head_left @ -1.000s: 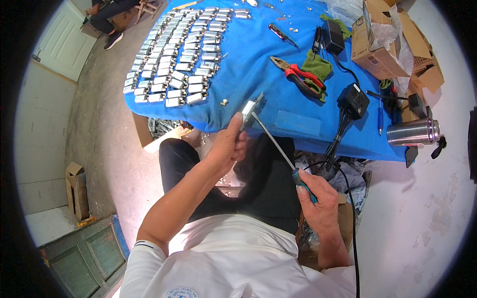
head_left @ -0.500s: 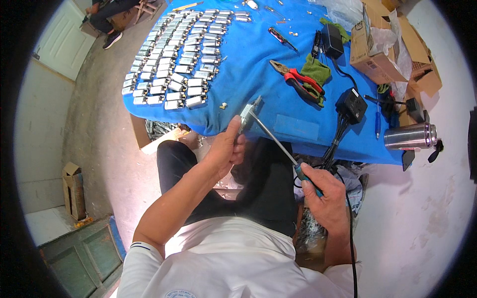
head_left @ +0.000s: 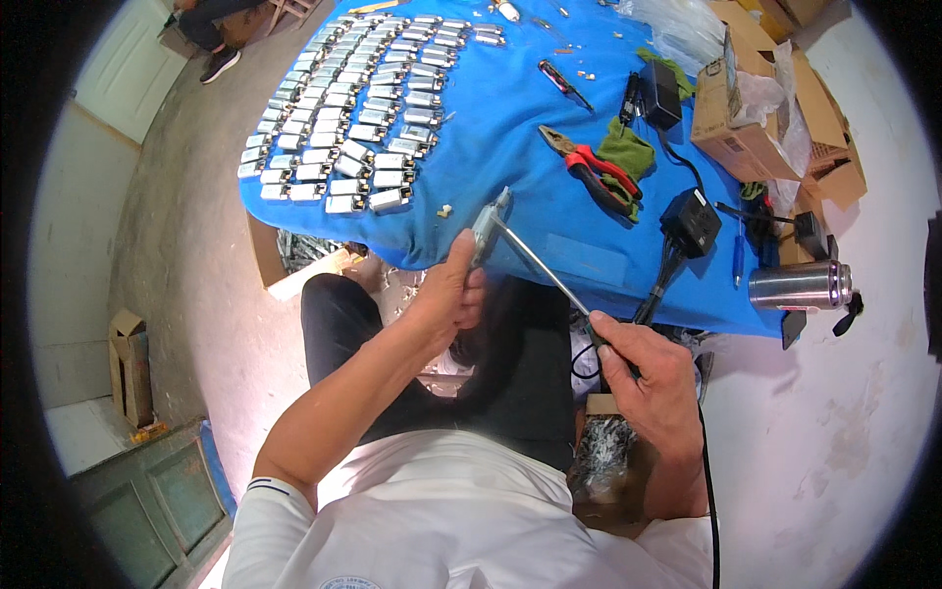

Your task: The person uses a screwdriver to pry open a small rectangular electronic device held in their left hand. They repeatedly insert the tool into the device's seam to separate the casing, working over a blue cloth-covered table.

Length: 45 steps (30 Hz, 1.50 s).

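Note:
My left hand [head_left: 453, 294] grips a small silvery metal piece [head_left: 485, 228] near the front edge of the blue-covered table [head_left: 520, 177]. My right hand [head_left: 648, 383] is closed round the handle of a screwdriver [head_left: 549, 271], which is mostly hidden by the fingers; its long shaft slants up to the left and its tip meets the side of the metal piece. Beyond my left hand many small silvery metal parts [head_left: 345, 202] lie in rows. Red-and-black pliers [head_left: 603, 178] rest on a green cloth [head_left: 638, 152] beyond the metal piece.
Black adapters [head_left: 689, 224], cables, a steel flask [head_left: 797, 285] and open cardboard boxes [head_left: 731, 118] crowd the table's right side. A box of metal parts [head_left: 265, 250] is under the table's left front. Another person's leg and shoe [head_left: 218, 61] show at top left, near a white door [head_left: 128, 79].
My right hand has shifted up and slightly right with the screwdriver, whose handle is now more covered. My left hand still holds the piece in nearly the same place. The view has shifted slightly.

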Each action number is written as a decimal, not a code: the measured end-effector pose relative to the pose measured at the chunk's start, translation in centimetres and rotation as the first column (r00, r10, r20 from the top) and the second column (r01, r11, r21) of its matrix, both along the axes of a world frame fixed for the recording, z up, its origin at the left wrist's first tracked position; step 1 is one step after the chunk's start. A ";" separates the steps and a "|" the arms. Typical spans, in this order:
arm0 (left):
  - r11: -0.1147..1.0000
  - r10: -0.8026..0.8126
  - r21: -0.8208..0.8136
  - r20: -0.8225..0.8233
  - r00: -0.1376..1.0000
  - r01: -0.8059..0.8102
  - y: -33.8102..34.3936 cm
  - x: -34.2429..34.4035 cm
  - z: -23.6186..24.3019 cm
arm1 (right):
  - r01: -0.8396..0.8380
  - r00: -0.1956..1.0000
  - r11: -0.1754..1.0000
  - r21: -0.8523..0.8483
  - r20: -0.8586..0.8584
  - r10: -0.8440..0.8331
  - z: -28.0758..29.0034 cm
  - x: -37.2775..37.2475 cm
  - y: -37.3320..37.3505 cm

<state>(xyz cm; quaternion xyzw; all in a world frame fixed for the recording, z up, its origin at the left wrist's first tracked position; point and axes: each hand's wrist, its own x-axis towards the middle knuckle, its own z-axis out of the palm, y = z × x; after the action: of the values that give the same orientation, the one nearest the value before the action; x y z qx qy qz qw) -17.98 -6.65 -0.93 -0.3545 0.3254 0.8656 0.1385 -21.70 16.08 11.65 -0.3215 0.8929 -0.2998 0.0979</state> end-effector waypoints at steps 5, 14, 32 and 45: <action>1.000 -0.024 -0.007 -0.015 1.000 0.024 0.2 0.0 -0.4 | -0.012 0.998 0.994 -0.111 0.064 0.019 -1.5 -0.4 -1.0; 0.997 -0.055 0.055 -0.006 0.998 0.055 -0.6 0.2 -0.4 | 0.126 0.977 0.992 -0.011 0.174 -0.122 -1.0 1.0 0.7; 0.998 0.012 0.059 -0.083 0.996 -0.007 -0.5 0.6 -0.3 | 0.102 0.983 0.991 -0.088 0.159 -0.087 -2.1 2.7 2.0; 0.999 0.044 0.000 -0.055 0.998 -0.044 0.8 1.0 -0.5 | 0.487 0.807 0.845 -0.222 0.485 -0.337 -7.7 2.7 -0.1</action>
<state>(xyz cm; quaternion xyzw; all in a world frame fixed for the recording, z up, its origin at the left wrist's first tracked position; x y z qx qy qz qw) -16.99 -5.88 -1.39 -0.3378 0.3217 0.8776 0.1101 -18.98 15.97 3.99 -0.0549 0.8331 -0.5245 0.1665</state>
